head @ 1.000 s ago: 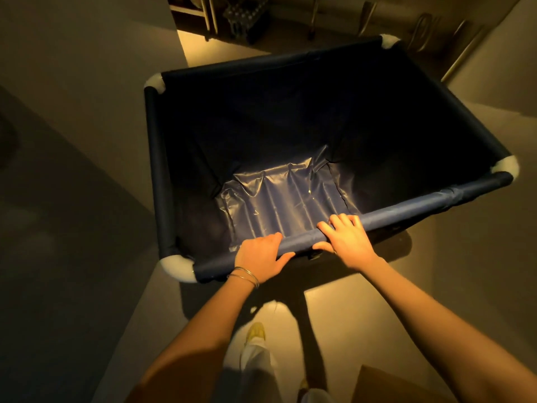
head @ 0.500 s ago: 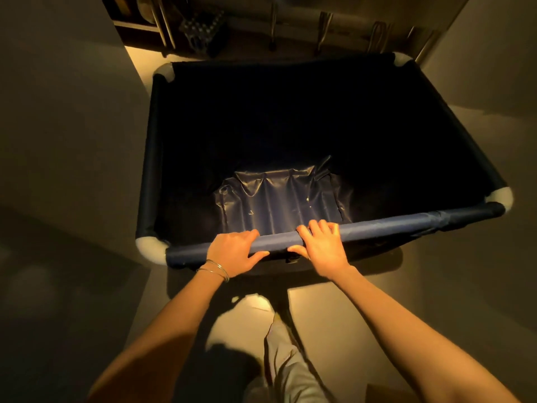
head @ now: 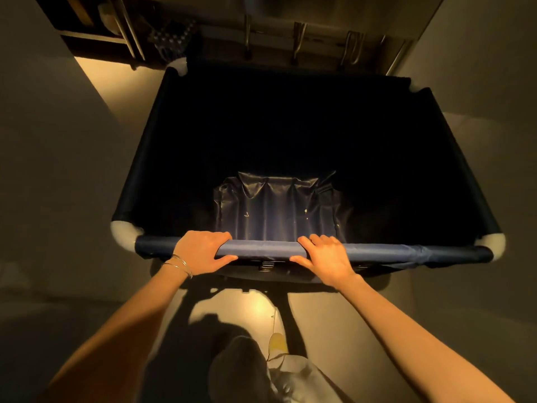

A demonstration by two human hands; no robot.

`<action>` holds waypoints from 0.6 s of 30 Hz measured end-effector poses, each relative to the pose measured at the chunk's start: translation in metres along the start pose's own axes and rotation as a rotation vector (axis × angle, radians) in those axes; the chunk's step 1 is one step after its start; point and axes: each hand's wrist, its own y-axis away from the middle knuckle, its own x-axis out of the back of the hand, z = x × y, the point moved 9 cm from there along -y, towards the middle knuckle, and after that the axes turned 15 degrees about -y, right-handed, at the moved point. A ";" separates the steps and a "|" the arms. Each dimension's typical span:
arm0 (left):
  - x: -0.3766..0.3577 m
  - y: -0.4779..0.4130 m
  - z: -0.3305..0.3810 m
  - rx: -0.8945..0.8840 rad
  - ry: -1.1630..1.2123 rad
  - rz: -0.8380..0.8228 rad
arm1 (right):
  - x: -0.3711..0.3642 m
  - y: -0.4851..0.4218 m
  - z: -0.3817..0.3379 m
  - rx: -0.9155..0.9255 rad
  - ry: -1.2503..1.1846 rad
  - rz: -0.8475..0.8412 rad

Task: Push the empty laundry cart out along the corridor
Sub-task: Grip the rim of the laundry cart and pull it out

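Observation:
The laundry cart (head: 392,253) is a dark blue fabric bin with white corner caps, standing right in front of me. Its inside is bare; only the wrinkled shiny bottom shows. My left hand (head: 200,251), with thin bracelets at the wrist, grips the near rim bar left of centre. My right hand (head: 327,258) grips the same bar a little to the right, fingers over the top and thumb underneath. Both arms are stretched forward.
Plain walls (head: 58,170) close in on the left and right. Ahead of the cart's far edge are a dark shelf unit (head: 96,27) at the upper left and a wall with several metal hooks (head: 299,42). My legs and a yellow shoe (head: 277,343) show below.
The cart has turned from a skewed angle to square in front of me and rolled toward the shelf and hooks. Both hands stayed on the near bar.

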 end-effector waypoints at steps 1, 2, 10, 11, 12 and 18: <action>-0.003 -0.008 -0.007 -0.013 -0.004 -0.005 | 0.000 -0.006 -0.001 -0.020 0.011 0.013; -0.006 -0.016 -0.014 -0.029 -0.008 -0.013 | 0.001 -0.013 0.000 -0.046 0.018 0.026; -0.034 -0.076 -0.060 -0.149 -0.013 -0.149 | 0.002 -0.060 0.008 -0.254 0.040 0.002; -0.036 -0.082 -0.065 -0.166 -0.018 -0.160 | 0.002 -0.065 0.009 -0.288 0.033 -0.014; -0.039 -0.089 -0.069 -0.185 -0.020 -0.169 | 0.002 -0.070 0.009 -0.324 0.024 -0.027; -0.050 -0.125 -0.099 -0.266 -0.028 -0.173 | 0.008 -0.098 0.008 -0.444 0.006 -0.056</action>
